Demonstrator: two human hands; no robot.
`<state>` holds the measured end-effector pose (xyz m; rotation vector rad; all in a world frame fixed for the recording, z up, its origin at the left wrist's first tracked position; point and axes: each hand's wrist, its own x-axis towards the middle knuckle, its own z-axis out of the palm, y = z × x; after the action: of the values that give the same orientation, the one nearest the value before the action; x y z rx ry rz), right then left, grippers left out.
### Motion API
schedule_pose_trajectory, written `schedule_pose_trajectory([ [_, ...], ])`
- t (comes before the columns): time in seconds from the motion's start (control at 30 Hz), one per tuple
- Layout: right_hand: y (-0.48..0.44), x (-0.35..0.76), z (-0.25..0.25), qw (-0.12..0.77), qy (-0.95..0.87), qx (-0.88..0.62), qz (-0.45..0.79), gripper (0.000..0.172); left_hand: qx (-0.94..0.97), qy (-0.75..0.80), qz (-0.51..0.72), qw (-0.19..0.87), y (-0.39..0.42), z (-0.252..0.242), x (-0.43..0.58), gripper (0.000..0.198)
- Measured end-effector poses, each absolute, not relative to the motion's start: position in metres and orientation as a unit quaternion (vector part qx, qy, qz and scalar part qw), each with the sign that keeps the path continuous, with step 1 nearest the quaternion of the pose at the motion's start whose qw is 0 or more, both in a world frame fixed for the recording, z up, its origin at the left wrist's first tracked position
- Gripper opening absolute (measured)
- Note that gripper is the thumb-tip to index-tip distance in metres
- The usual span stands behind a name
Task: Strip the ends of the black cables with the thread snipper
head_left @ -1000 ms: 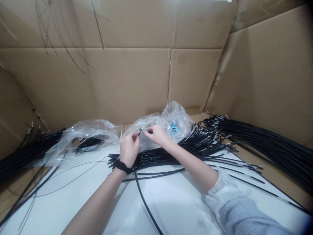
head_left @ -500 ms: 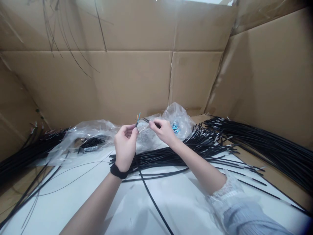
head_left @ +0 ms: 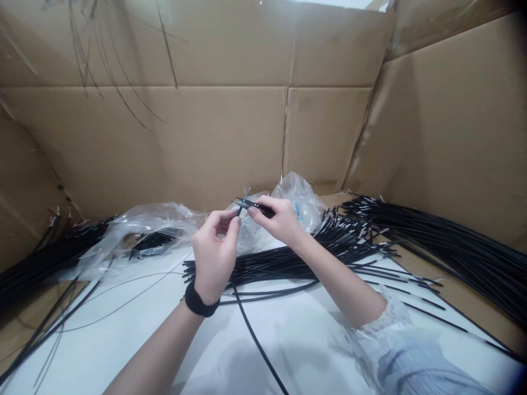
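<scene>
Near the middle of the head view, my left hand (head_left: 214, 247) pinches a black cable (head_left: 256, 336) close to its end. Thin coloured wires (head_left: 246, 193), blue and orange-red among them, stick up from that end. My right hand (head_left: 280, 220) is closed around a small dark tool with narrow blades (head_left: 247, 203), which looks like scissors or snips. The blades lie across the cable end at the base of the wires. Below my left hand, the cable hangs down and runs to the bottom edge of the view.
Bundled black cables (head_left: 272, 264) lie behind my hands, with more at the right (head_left: 448, 241) and left (head_left: 53, 244). Clear plastic bags (head_left: 298, 200) stand at the back, one with small blue pieces. Cardboard walls (head_left: 226, 137) surround the white work surface (head_left: 144, 329).
My left hand and the cable end have moved slightly right. The tool in my right hand has turned into fuller view, and its blades now cross the cable end.
</scene>
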<state>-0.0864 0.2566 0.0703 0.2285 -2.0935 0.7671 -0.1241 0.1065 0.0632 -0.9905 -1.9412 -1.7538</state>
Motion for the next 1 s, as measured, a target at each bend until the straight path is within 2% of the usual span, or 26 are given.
schedule_pose_trajectory([
  [0.17, 0.258, -0.081, 0.073, 0.458, -0.836, 0.129, 0.275, 0.03, -0.351, -0.683, -0.618, 0.169, 0.103, 0.067, -0.121, 0.017],
  [0.3, 0.249, -0.08, 0.071, 0.447, -0.834, 0.119, 0.302, 0.031, -0.341, -0.685, -0.611, 0.205, 0.102, 0.068, -0.119, 0.016],
  [0.43, 0.237, -0.079, 0.069, 0.452, -0.815, 0.098, 0.347, 0.032, -0.34, -0.686, -0.585, 0.268, 0.104, 0.067, -0.116, 0.016],
  [0.6, 0.229, -0.076, 0.071, 0.46, -0.797, 0.095, 0.381, 0.032, -0.352, -0.679, -0.509, 0.395, 0.101, 0.069, -0.115, 0.009],
  [0.7, 0.227, -0.073, 0.074, 0.453, -0.796, 0.097, 0.389, 0.031, -0.365, -0.679, -0.473, 0.426, 0.097, 0.074, -0.117, 0.008],
  [0.83, 0.227, -0.07, 0.078, 0.439, -0.8, 0.104, 0.395, 0.028, -0.379, -0.695, -0.485, 0.371, 0.092, 0.079, -0.119, 0.011],
  [1.0, 0.232, -0.066, 0.082, 0.401, -0.812, 0.106, 0.411, 0.033, -0.401, -0.703, -0.558, 0.183, 0.085, 0.09, -0.123, 0.013],
])
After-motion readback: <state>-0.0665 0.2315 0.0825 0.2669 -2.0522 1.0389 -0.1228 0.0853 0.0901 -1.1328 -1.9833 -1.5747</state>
